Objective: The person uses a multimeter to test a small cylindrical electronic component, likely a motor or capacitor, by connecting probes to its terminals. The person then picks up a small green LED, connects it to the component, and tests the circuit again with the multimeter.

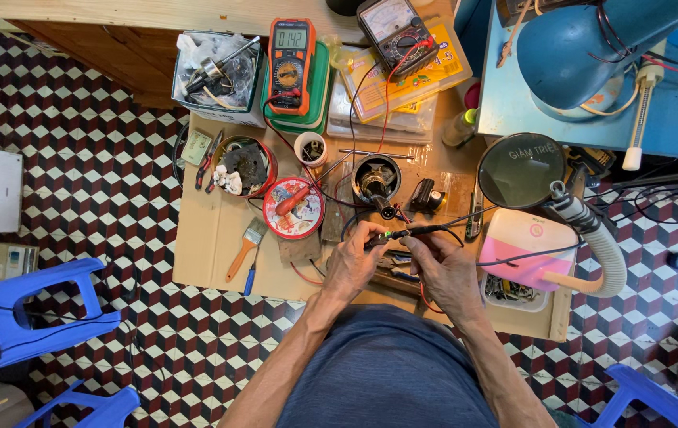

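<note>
Down at the near edge of the cluttered cardboard-topped bench (204, 238), both hands meet over one small job. The left hand (352, 265) has its fingertips pinched together on a small dark part with a speck of green at its end, and the right hand (444, 273) closes its fingers around a slim black test probe (422, 231), tip laid against that same part. From where I stand the part is too small to name for certain; it may be a little component or a connector.

The probe looks light and stiff, best held like a pen along its plastic barrel, away from the metal tip. Its black lead (513, 257) is limp and trails off to the right (it could easily snag on the pink box (525, 250) beside it). The pinched part seems tiny, light and likely delicate, so a fingertip grip by its sides suits it.

Just beyond the hands sits a round black motor-like housing (376, 178), with an orange multimeter (291, 55) farther back and a paintbrush (245, 248) lying to the left.
</note>
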